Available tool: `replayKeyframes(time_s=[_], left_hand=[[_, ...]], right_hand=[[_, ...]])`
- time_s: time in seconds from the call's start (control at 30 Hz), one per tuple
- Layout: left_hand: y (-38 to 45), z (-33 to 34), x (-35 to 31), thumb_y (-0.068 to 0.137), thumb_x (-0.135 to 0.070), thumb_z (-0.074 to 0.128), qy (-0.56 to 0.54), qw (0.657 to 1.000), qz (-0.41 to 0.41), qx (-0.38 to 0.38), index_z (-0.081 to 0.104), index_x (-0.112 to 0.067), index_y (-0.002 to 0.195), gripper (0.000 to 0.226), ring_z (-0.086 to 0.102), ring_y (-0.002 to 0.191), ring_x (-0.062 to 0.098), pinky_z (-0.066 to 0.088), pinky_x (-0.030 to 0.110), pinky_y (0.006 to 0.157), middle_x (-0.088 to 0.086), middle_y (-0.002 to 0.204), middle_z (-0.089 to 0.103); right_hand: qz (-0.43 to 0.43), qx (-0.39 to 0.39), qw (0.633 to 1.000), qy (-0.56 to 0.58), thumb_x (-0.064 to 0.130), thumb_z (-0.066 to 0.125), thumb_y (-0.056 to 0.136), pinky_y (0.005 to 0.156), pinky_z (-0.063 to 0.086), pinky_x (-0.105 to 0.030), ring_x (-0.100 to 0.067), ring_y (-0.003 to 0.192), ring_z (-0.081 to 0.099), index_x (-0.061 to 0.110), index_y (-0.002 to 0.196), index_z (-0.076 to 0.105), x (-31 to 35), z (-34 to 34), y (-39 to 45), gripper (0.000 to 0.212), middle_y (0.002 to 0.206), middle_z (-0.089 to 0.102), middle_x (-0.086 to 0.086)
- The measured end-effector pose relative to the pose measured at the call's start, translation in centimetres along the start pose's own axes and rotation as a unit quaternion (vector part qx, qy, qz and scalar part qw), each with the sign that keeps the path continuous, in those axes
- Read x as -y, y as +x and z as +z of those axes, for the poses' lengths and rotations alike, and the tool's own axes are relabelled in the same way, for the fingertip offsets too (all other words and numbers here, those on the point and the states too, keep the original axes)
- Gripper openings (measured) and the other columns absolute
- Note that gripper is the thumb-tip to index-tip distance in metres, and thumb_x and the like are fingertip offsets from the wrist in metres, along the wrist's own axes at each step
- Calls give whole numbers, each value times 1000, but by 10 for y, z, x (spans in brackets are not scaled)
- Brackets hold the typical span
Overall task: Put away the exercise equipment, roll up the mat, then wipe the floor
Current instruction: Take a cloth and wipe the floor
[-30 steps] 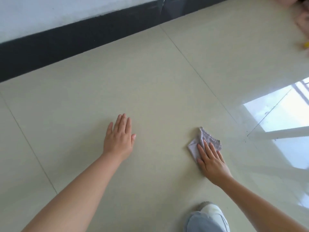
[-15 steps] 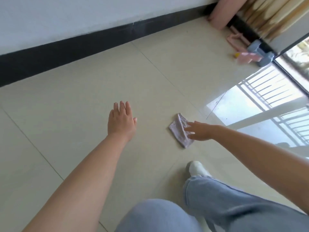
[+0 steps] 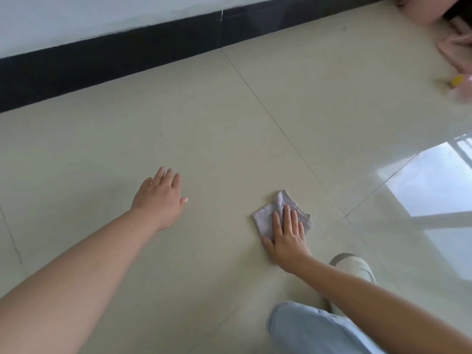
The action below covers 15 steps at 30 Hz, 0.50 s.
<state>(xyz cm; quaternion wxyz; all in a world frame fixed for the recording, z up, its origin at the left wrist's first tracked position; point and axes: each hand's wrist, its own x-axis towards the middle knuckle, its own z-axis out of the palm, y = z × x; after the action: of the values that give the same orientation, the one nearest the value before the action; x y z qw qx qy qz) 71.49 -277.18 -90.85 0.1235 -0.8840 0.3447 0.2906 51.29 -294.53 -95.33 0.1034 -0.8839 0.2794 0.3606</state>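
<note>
The right hand is laid flat on a small grey cloth, with the fingers straight and spread; the cloth is pressed down to the floor, not gripped. The cloth is folded, and its far corner is seen beyond the fingertips. The left hand is placed flat on the tiled floor, well apart from the cloth, also with straight fingers and nothing held; it appears to be used as a support for the body.

By this, the last step of the task, the wiping of the floor, is judged to be in hand. No mat is seen on the wiped area. Some pink things, blurred, are seen by the far right edge, near the black skirting board.

For the next move, a steady downward pressure is needed while the cloth is slid over the tile, so that the cloth is not left behind. The knee in light jeans and the white shoe are just behind the right hand and probably must be shifted for new areas to be reached.
</note>
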Motion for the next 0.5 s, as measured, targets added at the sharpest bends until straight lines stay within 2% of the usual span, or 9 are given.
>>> replayKeyframes(time_s=[0.03, 0.07, 0.1, 0.17, 0.23, 0.33, 0.43, 0.5], left_hand=[[9, -4, -5, 102, -34, 23, -8, 1000, -18, 5, 3, -4, 149, 59, -2, 147, 25, 12, 35, 118, 11, 159, 2], [19, -7, -11, 102, -34, 24, -20, 999, -37, 10, 4, -3, 149, 60, -1, 147, 25, 13, 35, 118, 12, 159, 3], [29, -11, -18, 101, -33, 26, -36, 998, -55, 11, 5, -2, 148, 60, 0, 147, 25, 13, 35, 119, 13, 158, 4], [49, -16, -33, 101, -32, 28, -76, 994, -82, 4, 6, 0, 148, 61, 1, 147, 25, 12, 35, 119, 15, 158, 5], [69, -20, -45, 101, -30, 29, -117, 987, -105, -15, 6, 1, 148, 61, 1, 147, 25, 12, 35, 119, 16, 158, 5], [95, -22, -51, 100, -25, 33, -171, 971, -150, -71, 14, 3, 147, 58, 8, 147, 26, 13, 35, 118, 18, 157, 12], [115, -14, -49, 98, -14, 39, -223, 941, -193, -164, 28, 11, 141, 51, 20, 144, 34, 19, 40, 117, 27, 150, 26], [127, -8, -44, 91, -15, 36, -229, 924, -218, -214, 37, 19, 133, 53, 29, 137, 45, 26, 48, 113, 37, 142, 34]], right_hand=[[-9, -9, 1000, 4, 78, -24, 61, 118, -7, -41, -32, 144, -18, 10, 148, -11, -7, 0, 5, 111, 155, -21, -14], [-8, -28, 999, 21, 78, -25, 60, 118, -8, -41, -31, 145, -18, 10, 148, -11, -17, -3, 16, 112, 156, -20, -13], [7, -52, 998, 40, 75, -13, 73, 118, -7, -40, -30, 145, -17, 10, 148, -9, -30, -9, 30, 100, 156, -19, -13], [56, -80, 992, 75, 54, 16, 95, 120, -6, -41, -29, 145, -15, 9, 149, -7, -53, -31, 56, 74, 156, -17, -15], [74, -96, 989, 83, 52, 19, 95, 120, -5, -44, -31, 146, -14, 8, 149, -5, -66, -52, 83, 73, 156, -14, -17], [35, -130, 989, 67, 64, -3, 74, 118, -4, -46, -34, 146, -10, 8, 149, 1, -55, -87, 133, 95, 157, -10, -19], [-28, -134, 988, 72, 54, 16, 95, 118, -8, -44, -32, 145, -15, 10, 149, -4, -15, -129, 181, 72, 157, -15, -14], [-115, -130, 984, 40, 52, 14, 96, 117, -12, -41, -30, 145, -15, 12, 149, -4, 9, -134, 189, 69, 158, -14, -10]])
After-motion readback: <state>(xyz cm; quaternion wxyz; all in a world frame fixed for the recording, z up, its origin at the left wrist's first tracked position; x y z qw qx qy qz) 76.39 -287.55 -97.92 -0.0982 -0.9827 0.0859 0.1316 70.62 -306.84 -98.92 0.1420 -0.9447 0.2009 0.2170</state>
